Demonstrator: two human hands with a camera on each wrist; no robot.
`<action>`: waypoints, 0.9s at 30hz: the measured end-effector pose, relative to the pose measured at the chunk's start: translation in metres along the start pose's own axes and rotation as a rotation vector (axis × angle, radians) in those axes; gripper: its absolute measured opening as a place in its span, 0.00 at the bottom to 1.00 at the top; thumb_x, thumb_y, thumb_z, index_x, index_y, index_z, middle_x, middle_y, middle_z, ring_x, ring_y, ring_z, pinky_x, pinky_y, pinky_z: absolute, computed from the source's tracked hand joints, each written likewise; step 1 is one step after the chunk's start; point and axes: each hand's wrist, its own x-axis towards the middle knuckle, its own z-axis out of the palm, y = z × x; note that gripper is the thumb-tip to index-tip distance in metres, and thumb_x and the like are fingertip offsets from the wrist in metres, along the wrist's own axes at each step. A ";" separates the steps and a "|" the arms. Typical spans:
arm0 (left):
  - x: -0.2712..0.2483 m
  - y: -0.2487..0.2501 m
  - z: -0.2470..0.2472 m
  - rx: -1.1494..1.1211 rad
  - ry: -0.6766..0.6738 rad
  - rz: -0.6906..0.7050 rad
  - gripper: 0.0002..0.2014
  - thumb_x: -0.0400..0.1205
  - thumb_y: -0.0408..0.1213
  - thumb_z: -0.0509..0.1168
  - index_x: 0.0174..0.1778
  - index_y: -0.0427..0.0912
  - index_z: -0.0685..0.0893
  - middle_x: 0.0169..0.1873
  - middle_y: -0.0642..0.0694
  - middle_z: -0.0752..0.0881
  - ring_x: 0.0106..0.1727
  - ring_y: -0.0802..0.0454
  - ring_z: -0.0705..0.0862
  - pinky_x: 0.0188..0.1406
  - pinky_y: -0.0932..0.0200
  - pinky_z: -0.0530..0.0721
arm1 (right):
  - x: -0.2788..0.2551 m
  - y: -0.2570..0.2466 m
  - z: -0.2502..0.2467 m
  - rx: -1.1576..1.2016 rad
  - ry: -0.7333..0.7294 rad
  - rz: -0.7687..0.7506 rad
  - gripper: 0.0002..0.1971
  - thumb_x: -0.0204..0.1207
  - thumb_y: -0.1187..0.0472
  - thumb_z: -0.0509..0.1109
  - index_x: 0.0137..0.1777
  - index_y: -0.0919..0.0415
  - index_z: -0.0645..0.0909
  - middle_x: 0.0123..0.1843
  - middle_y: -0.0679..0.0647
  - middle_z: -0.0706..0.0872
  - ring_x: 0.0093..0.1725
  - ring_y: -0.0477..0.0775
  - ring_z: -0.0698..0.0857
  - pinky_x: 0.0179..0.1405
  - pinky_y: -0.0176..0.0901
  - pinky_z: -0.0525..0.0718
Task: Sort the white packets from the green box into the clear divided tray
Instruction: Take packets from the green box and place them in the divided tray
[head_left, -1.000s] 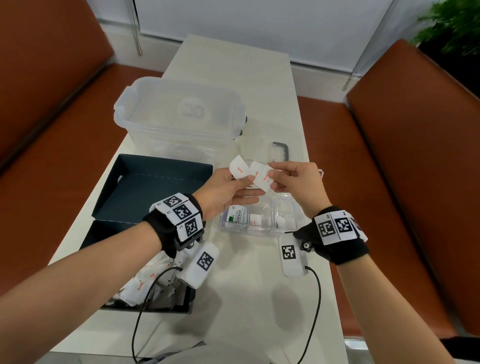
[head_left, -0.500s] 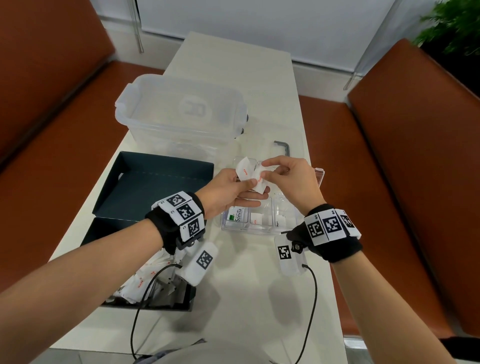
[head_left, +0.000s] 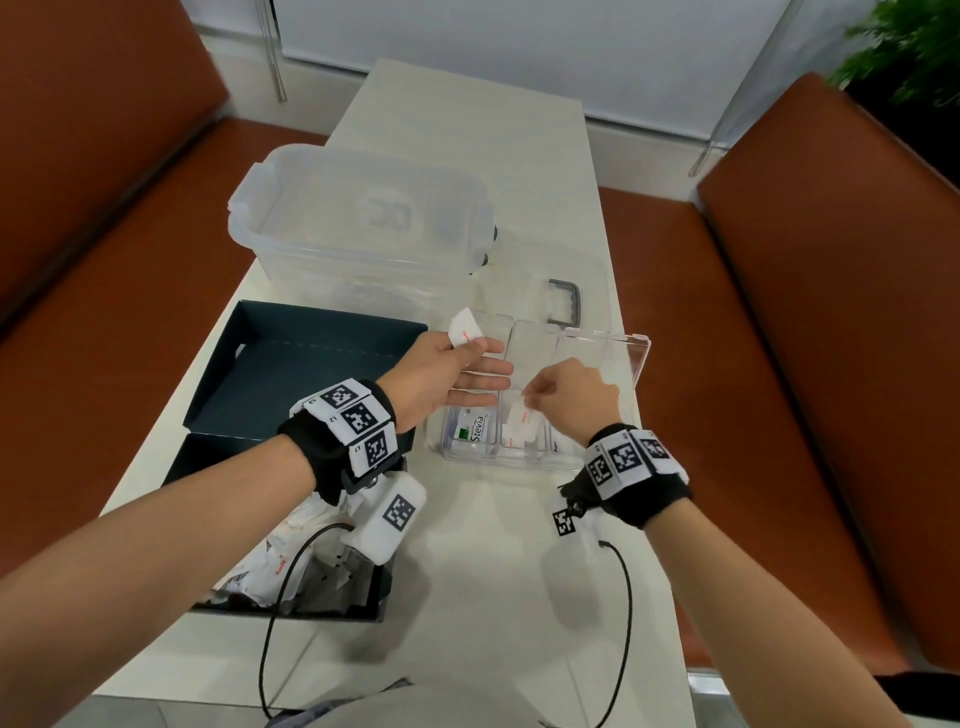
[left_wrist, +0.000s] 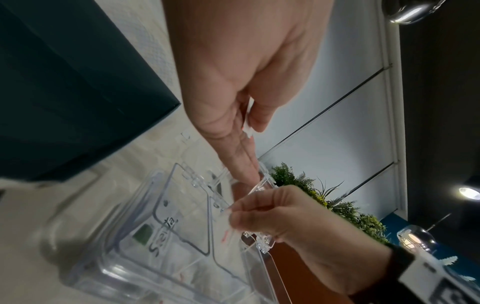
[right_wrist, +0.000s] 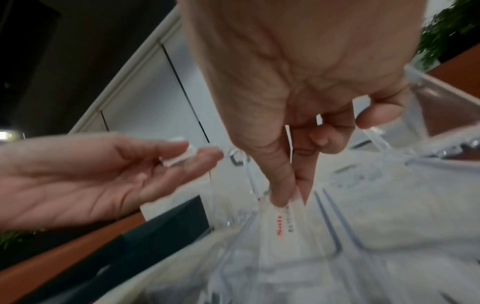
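Observation:
My right hand (head_left: 527, 404) pinches a white packet (head_left: 519, 420) with red print and holds it down in the middle compartment of the clear divided tray (head_left: 558, 462). In the right wrist view its thumb and forefinger grip that packet's (right_wrist: 283, 222) top edge. My left hand (head_left: 480, 353) hovers over the tray's left side, with a second white packet (head_left: 464, 328) pinched under the thumb. A Stevia packet (head_left: 475, 430) lies in the left compartment. The green box (head_left: 363, 605) with several white packets (head_left: 275, 564) is at the near left, partly hidden by my left forearm.
The green box's lid (head_left: 306, 364) lies open-side up behind it. A large clear storage bin (head_left: 363, 223) stands at the back, a dark handle (head_left: 567, 297) beside it. The tray's lid (head_left: 608, 353) is tipped back. Brown benches (head_left: 779, 364) flank the narrow table. Cables hang off the near edge.
The hands, which held the packets together above the tray, have parted. The right hand dropped into the middle compartment with one packet; the left hand drew back left with the other.

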 end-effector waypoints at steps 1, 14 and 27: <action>0.000 0.000 0.000 0.001 -0.003 0.004 0.13 0.88 0.36 0.58 0.63 0.34 0.82 0.54 0.35 0.89 0.53 0.42 0.90 0.51 0.50 0.90 | -0.001 -0.002 0.007 -0.053 0.007 -0.002 0.04 0.75 0.56 0.71 0.43 0.48 0.87 0.46 0.45 0.89 0.53 0.54 0.84 0.63 0.53 0.70; -0.001 -0.001 0.003 -0.024 -0.030 -0.007 0.14 0.88 0.38 0.59 0.65 0.34 0.81 0.53 0.37 0.90 0.52 0.44 0.91 0.45 0.54 0.90 | -0.004 0.002 0.038 -0.520 -0.031 -0.096 0.11 0.78 0.48 0.67 0.60 0.41 0.83 0.54 0.45 0.87 0.62 0.55 0.75 0.64 0.60 0.61; 0.000 -0.003 0.000 0.055 -0.118 -0.010 0.14 0.88 0.40 0.59 0.57 0.35 0.86 0.48 0.39 0.92 0.51 0.46 0.91 0.44 0.56 0.90 | -0.010 -0.001 0.019 -0.357 0.032 -0.151 0.11 0.78 0.44 0.65 0.56 0.41 0.85 0.52 0.43 0.89 0.59 0.54 0.81 0.57 0.55 0.61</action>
